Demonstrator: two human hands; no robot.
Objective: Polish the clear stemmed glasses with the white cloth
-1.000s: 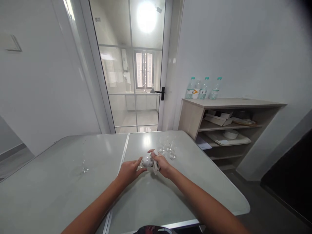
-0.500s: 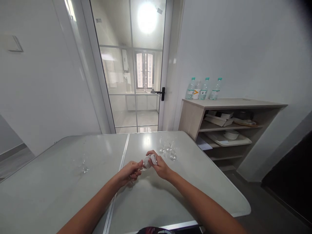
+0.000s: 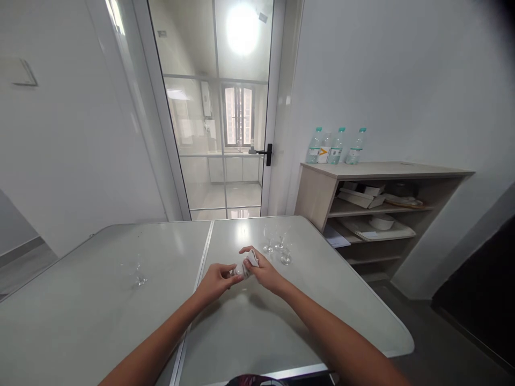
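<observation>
Just above the middle of the table [image 3: 281,321], my left hand [image 3: 218,280] pinches a clear stemmed glass [image 3: 238,271] from the left, thumb and fingers closed on it. My right hand [image 3: 263,272] is closed round a white cloth [image 3: 252,258], which it presses against the glass from the right. Fingers and cloth hide much of the glass. Several clear stemmed glasses [image 3: 286,258] stand together on the table, just beyond and right of my right hand. Farther left, more clear glassware [image 3: 139,277] rests on the table, its outline faint.
A wooden shelf unit [image 3: 370,170] stands at the right behind the table. Several plastic bottles [image 3: 336,150] are on its top; boxes, a tray and a white bowl [image 3: 382,222] are inside. Behind the table is a glass door [image 3: 201,128] with a black handle [image 3: 269,155].
My left hand has shifted its grip from lower on the glass up toward its bowl, and the glass has turned. My right hand still holds the cloth on it.
</observation>
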